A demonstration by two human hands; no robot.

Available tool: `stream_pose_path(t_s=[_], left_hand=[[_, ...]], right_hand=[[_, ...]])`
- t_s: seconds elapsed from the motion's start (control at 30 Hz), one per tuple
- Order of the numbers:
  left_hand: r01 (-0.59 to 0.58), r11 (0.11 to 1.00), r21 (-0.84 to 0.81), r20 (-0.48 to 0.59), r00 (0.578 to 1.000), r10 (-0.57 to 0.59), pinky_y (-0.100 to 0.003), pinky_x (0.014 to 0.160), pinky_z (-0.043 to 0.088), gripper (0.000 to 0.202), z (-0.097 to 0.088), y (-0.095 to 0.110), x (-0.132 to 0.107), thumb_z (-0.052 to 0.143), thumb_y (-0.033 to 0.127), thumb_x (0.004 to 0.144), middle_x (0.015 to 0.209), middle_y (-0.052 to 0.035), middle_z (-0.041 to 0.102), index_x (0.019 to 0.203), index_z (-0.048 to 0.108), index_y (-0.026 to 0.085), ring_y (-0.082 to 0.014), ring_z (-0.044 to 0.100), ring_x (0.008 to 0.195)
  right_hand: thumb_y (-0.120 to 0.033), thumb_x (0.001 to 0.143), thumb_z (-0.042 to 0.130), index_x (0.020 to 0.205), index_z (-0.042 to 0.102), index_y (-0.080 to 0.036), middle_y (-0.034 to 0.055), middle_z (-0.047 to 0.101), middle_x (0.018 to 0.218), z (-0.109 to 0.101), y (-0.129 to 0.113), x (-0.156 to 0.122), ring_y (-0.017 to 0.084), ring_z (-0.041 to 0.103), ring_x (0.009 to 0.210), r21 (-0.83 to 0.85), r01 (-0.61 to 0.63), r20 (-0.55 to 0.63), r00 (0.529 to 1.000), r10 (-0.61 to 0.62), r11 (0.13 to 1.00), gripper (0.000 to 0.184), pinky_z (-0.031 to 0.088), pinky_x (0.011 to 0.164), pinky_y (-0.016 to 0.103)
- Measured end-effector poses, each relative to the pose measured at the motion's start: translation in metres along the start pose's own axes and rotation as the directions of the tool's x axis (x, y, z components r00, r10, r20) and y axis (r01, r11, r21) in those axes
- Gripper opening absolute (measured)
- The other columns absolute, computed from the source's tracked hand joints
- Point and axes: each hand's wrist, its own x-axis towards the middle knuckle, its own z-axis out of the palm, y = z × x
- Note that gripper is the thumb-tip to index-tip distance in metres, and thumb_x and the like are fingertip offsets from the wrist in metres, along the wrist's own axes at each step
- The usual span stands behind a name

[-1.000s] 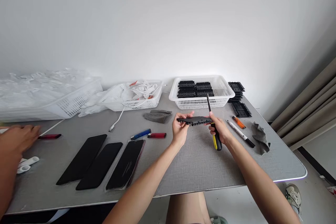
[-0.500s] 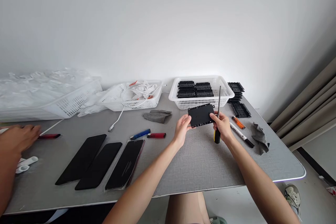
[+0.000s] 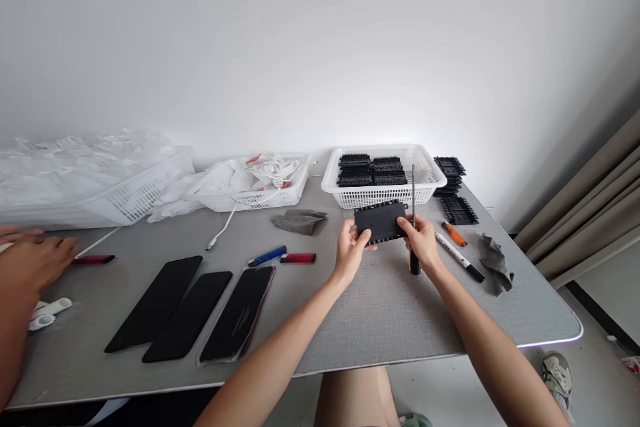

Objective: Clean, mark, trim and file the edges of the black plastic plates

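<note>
A flat black plastic panel (image 3: 381, 221) with toothed edges is held up over the table between my two hands. My left hand (image 3: 351, 247) is closed on its left end, thumb on the smooth face. At the right end, my right hand (image 3: 421, 238) pinches the panel with its thumb. That hand also keeps a screwdriver (image 3: 414, 260) upright, shaft pointing up and the black-and-yellow handle below. Just behind stands a white basket (image 3: 385, 199) holding several similar black panels (image 3: 373, 170). More toothed panels (image 3: 453, 180) are stacked to its right.
Right of my hands lie an orange lighter (image 3: 454, 233), a marker (image 3: 460, 257) and a grey cloth (image 3: 496, 263). Several phones, a blue lighter (image 3: 267, 255) and a red lighter (image 3: 298, 258) lie left. Another person's hands (image 3: 43, 257) are at far left, near a basket of plastic bags (image 3: 135, 197).
The panel has shifted slightly left and its tilt has changed, with my left thumb now further onto its face. The screwdriver has moved a little left. More of the other person's hands shows.
</note>
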Motion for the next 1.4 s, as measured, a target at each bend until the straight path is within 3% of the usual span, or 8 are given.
stream_pose_path(t_s=[0.13,0.2,0.27,0.37,0.5,0.73,1.0,1.4], left_hand=[[-0.023,0.999,-0.050,0.033,0.999,0.024,-0.040,0.072,0.063,0.047,-0.001,0.005,-0.001,0.075,0.046,0.075,0.097,-0.0075,0.072,0.107,0.050,0.020,-0.0238,0.070,0.091],[-0.046,0.997,-0.062,0.005,0.999,0.046,-0.042,0.075,0.063,0.050,-0.002,0.006,0.000,0.075,0.046,0.075,0.098,-0.0077,0.073,0.110,0.051,0.020,-0.0243,0.070,0.092],[-0.052,0.996,-0.071,-0.020,0.999,0.051,-0.044,0.077,0.063,0.052,-0.003,0.005,0.001,0.076,0.046,0.074,0.098,-0.0076,0.073,0.112,0.051,0.020,-0.0245,0.070,0.092],[-0.043,0.994,-0.096,-0.035,0.999,0.040,-0.045,0.078,0.063,0.054,-0.004,0.005,0.003,0.076,0.046,0.074,0.096,-0.0072,0.073,0.114,0.051,0.020,-0.0242,0.070,0.091],[-0.051,0.992,-0.112,-0.053,0.998,0.045,-0.043,0.077,0.063,0.055,-0.004,0.008,0.003,0.077,0.044,0.073,0.094,-0.0066,0.072,0.115,0.053,0.019,-0.0239,0.069,0.091],[-0.069,0.992,-0.108,-0.086,0.995,0.059,-0.043,0.076,0.063,0.053,-0.003,0.013,0.001,0.079,0.046,0.071,0.095,-0.0059,0.072,0.110,0.054,0.021,-0.0234,0.069,0.091],[-0.085,0.990,-0.114,-0.120,0.990,0.072,-0.040,0.071,0.064,0.051,-0.008,0.015,0.004,0.079,0.042,0.071,0.081,-0.0009,0.068,0.109,0.054,0.019,-0.0151,0.064,0.074],[-0.086,0.992,-0.089,-0.112,0.991,0.076,-0.040,0.071,0.063,0.054,-0.011,0.017,0.006,0.079,0.046,0.069,0.092,-0.0046,0.071,0.110,0.055,0.020,-0.0183,0.066,0.081]], right_hand=[[-0.072,0.088,0.039,0.076,0.062,-0.019,-0.0023,0.043,0.051,-0.014,-0.008,0.003,0.014,0.039,0.046,-0.336,0.066,-0.046,0.995,-0.086,0.940,0.058,0.030,0.047,0.026],[-0.070,0.091,0.032,0.073,0.065,-0.019,0.0019,0.050,0.054,-0.022,-0.013,0.004,0.017,0.047,0.052,-0.570,0.130,-0.057,0.979,-0.197,0.811,0.064,0.031,0.052,0.027],[-0.068,0.092,0.034,0.069,0.065,-0.020,0.0036,0.055,0.056,-0.027,-0.017,0.003,0.018,0.051,0.056,-0.723,0.196,0.004,0.960,-0.280,0.663,0.061,0.031,0.055,0.027],[-0.063,0.093,0.038,0.068,0.062,-0.021,0.0024,0.056,0.056,-0.028,-0.020,0.002,0.017,0.050,0.055,-0.802,0.292,0.149,0.943,-0.299,0.522,0.055,0.028,0.056,0.027],[-0.062,0.094,0.038,0.066,0.060,-0.022,0.0025,0.058,0.057,-0.027,-0.021,0.001,0.016,0.048,0.054,-0.844,0.342,0.259,0.934,-0.245,0.414,0.054,0.023,0.054,0.027],[-0.066,0.094,0.033,0.066,0.062,-0.022,0.0040,0.060,0.057,-0.026,-0.020,0.001,0.016,0.049,0.052,-0.850,0.360,0.297,0.931,-0.213,0.385,0.060,0.022,0.053,0.028],[-0.062,0.094,0.038,0.072,0.067,-0.023,0.0036,0.061,0.061,-0.032,-0.021,0.004,0.017,0.050,0.055,-0.864,0.334,0.287,0.942,-0.176,0.378,0.054,0.022,0.053,0.027],[-0.061,0.094,0.038,0.073,0.068,-0.023,0.0037,0.063,0.062,-0.029,-0.019,0.002,0.017,0.052,0.057,-0.869,0.349,0.295,0.934,-0.200,0.350,0.052,0.023,0.053,0.028]])
